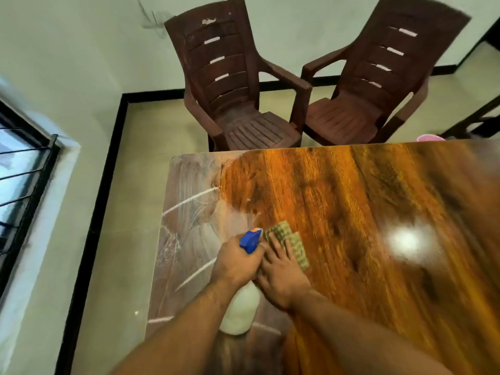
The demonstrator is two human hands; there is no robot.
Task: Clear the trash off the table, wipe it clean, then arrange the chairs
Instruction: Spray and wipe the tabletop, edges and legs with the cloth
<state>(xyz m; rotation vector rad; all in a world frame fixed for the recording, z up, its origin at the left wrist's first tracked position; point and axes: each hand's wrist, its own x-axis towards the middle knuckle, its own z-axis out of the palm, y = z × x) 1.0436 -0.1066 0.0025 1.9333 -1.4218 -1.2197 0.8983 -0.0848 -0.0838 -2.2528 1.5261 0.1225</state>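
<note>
Barred window point(19, 169), pink object point(430, 138), scuffed wall point(151, 18)

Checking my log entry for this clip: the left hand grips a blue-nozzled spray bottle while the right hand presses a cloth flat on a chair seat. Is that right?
The cloth's place is wrong. The head view shows the right hand pressing the cloth flat on the wooden table. The left hand does grip the blue-nozzled spray bottle.

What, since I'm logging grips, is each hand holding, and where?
Left hand grips the bottle by its neck, under the blue sprayer. Right hand holds nothing; it presses flat on the cloth.
</note>
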